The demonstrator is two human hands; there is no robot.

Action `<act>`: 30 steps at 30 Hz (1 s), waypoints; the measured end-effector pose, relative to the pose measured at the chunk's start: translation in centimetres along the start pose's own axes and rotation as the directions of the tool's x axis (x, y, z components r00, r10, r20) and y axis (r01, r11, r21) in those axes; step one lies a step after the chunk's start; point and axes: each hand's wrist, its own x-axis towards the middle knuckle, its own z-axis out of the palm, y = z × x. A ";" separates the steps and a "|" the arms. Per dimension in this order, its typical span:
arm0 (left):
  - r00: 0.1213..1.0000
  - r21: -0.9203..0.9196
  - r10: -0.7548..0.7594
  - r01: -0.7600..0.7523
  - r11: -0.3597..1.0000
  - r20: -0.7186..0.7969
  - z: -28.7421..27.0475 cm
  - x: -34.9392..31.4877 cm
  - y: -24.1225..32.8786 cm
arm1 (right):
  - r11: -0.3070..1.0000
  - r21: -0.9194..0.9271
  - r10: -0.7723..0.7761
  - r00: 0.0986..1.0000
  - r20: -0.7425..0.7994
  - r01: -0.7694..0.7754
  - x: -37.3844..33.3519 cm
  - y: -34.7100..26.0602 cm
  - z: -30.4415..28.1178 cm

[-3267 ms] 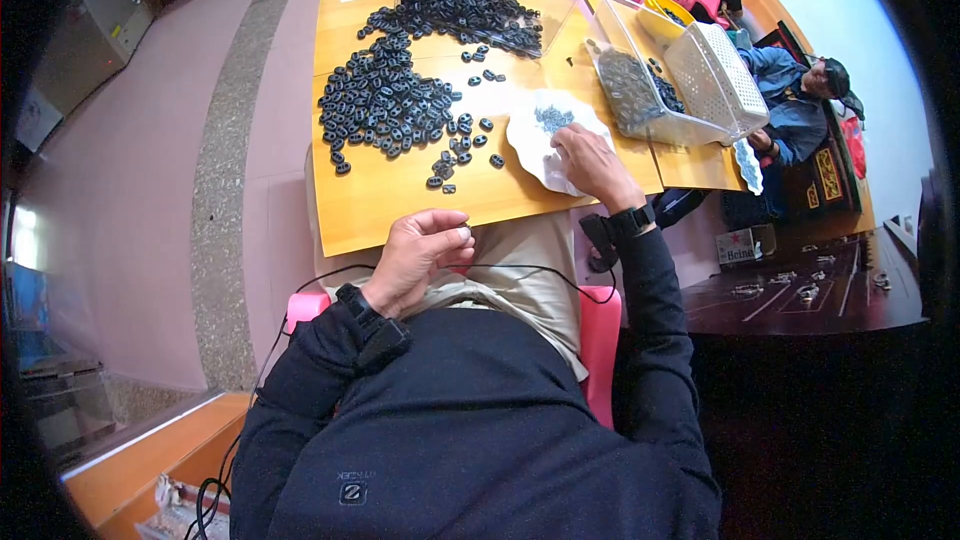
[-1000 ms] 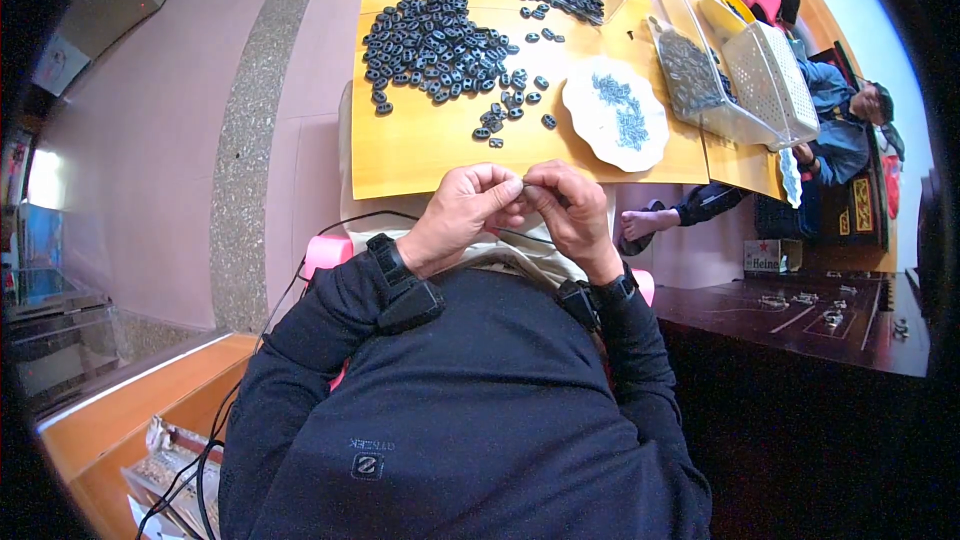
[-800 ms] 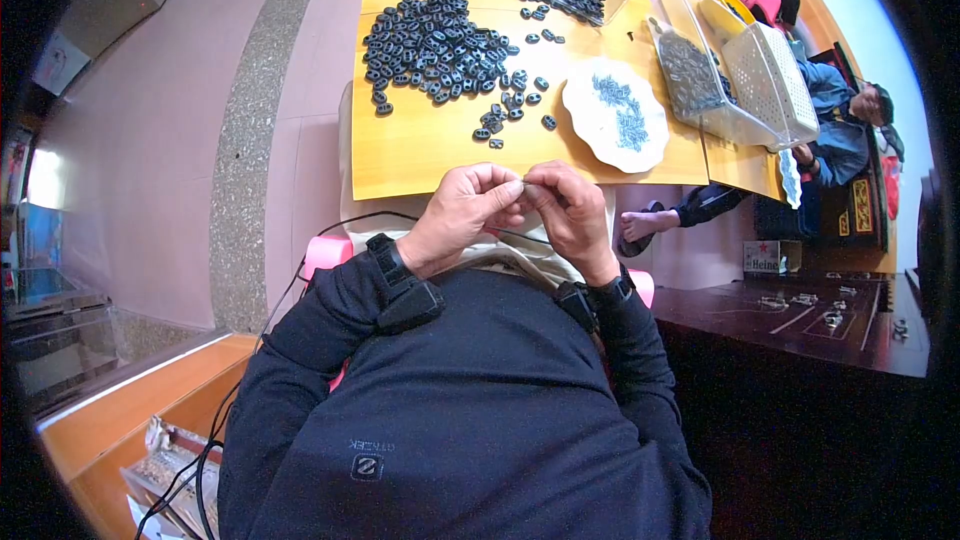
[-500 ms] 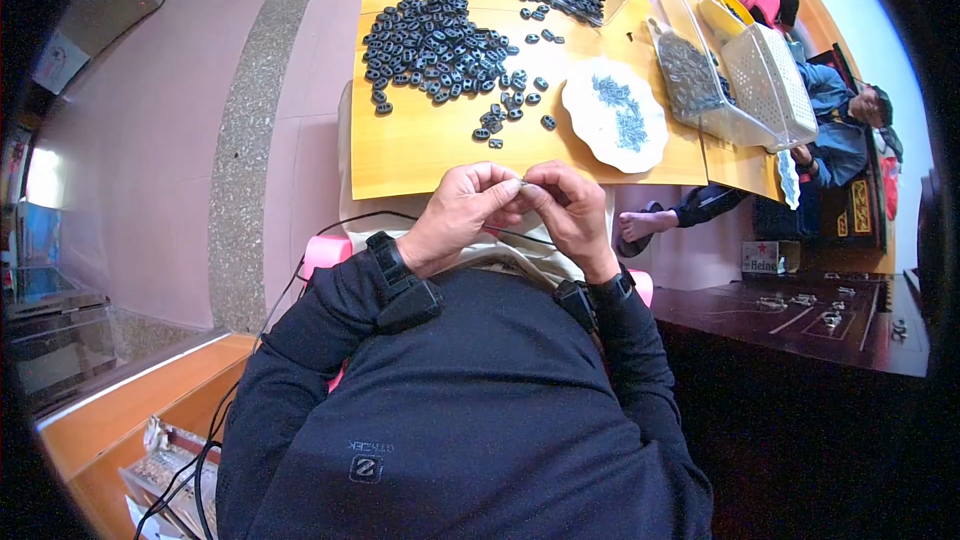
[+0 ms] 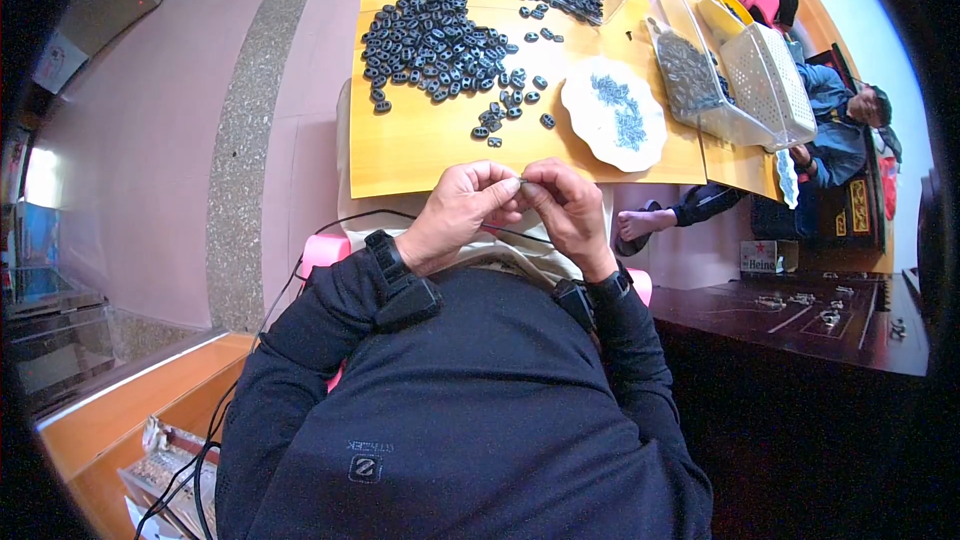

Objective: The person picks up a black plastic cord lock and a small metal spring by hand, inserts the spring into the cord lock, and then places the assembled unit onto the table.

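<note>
Both hands, left hand (image 5: 462,212) and right hand (image 5: 566,210), pinch together just off (below) the table (image 5: 420,155) edge

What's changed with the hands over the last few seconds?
The right hand came back from the white plate to meet the left hand at the table edge, pinching a small part together. For the last second, nothing moved; the dark pieces lie unchanged.

Glossy wood table (image 5: 420,145), matt blk parts (image 5: 430,35).
</note>
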 end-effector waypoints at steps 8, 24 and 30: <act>0.999 0.019 0.035 -0.035 0.999 0.027 -0.3 0.2 -0.4 | 0.924 0.313 0.226 0.974 0.021 -0.221 -0.5 0.7 0.3; 1.000 0.004 0.009 -0.009 1.000 -0.019 -0.1 0.2 -0.4 | 0.964 0.212 0.149 0.987 0.058 -0.158 -0.3 1.1 -0.2; 0.999 0.028 0.024 -0.023 0.999 -0.045 0.0 0.1 -0.4 | 0.983 0.156 0.090 0.995 0.034 -0.095 -0.1 0.6 -0.4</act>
